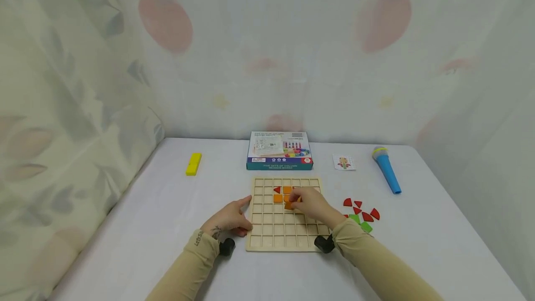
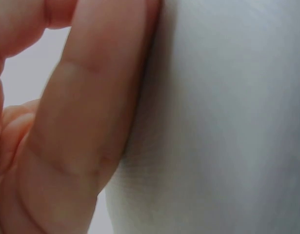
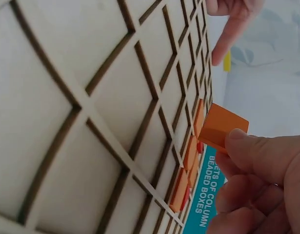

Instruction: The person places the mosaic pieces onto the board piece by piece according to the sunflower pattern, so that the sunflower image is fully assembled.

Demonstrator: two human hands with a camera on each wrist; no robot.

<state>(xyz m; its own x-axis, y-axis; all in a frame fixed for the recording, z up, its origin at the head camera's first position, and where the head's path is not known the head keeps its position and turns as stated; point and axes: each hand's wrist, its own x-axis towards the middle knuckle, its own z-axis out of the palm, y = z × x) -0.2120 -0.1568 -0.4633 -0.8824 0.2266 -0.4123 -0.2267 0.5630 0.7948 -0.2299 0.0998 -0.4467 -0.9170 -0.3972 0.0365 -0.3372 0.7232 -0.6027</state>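
A wooden grid board (image 1: 284,226) lies flat on the white table. Its upper rows hold two orange squares (image 1: 278,197) and a red piece (image 1: 277,189). My right hand (image 1: 296,201) hovers over those rows and pinches an orange square tile (image 1: 289,206). In the right wrist view the tile (image 3: 223,126) is tilted, one corner just above the board (image 3: 91,122), next to the seated orange pieces. My left hand (image 1: 244,215) rests on the table at the board's left edge, index finger touching it. The left wrist view shows only its fingers (image 2: 86,122) against the tablecloth (image 2: 228,122).
Loose red and green pieces (image 1: 362,212) lie right of the board. Behind it stand a toy box (image 1: 279,151), a small picture card (image 1: 344,162), a blue toy microphone (image 1: 386,171) and a yellow block (image 1: 193,164). Curtains hang along the table's back and sides.
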